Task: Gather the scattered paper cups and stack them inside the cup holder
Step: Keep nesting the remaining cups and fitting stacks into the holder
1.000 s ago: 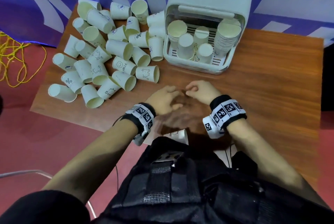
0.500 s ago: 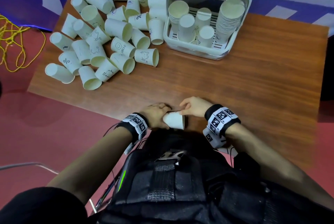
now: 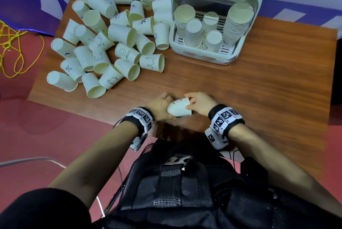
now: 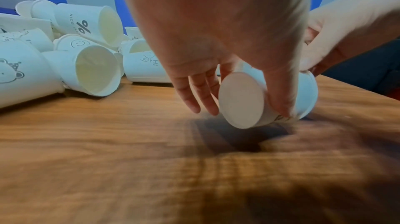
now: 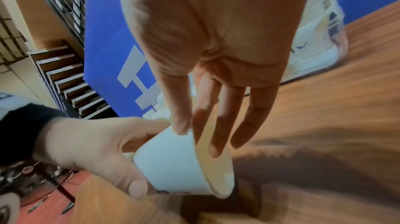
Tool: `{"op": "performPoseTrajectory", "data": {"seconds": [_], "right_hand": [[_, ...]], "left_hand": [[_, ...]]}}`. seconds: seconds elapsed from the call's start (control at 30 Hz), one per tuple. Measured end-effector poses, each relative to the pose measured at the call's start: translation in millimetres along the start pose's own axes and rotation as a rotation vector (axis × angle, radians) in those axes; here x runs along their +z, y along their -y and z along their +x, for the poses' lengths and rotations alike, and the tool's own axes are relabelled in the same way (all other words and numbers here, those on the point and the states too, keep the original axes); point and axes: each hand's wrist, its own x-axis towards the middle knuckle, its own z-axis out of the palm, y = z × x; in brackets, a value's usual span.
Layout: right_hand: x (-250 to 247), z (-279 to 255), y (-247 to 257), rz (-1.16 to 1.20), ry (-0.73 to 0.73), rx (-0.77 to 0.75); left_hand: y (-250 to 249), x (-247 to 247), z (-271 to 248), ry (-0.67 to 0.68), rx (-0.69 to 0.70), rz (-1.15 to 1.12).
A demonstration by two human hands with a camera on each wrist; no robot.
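Paper cup (image 3: 179,107) now off the desk (image 3: 259,88) edge, lifted since a moment ago, on its side between both hands: left hand (image 3: 160,105) clasping base, right hand (image 3: 200,103) pinching rim. Next, likely: carry to cup holder (image 3: 212,3); pile (image 3: 111,43) still scattered.

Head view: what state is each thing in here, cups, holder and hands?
Held cup: on its side, gripped by both hands.
Left hand: grips its base end.
Right hand: pinches its rim.
Scattered cups: mostly tipped over.
Cup holder: open, holding several stacks.
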Motion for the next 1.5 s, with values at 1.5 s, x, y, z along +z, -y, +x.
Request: {"op": "performPoseTrajectory", "data": {"seconds": [1.5], "right_hand": [[-87, 43, 116, 0.355, -0.719, -0.066]], "left_hand": [[-1, -214, 71, -0.595, 0.469, -0.206]]}}
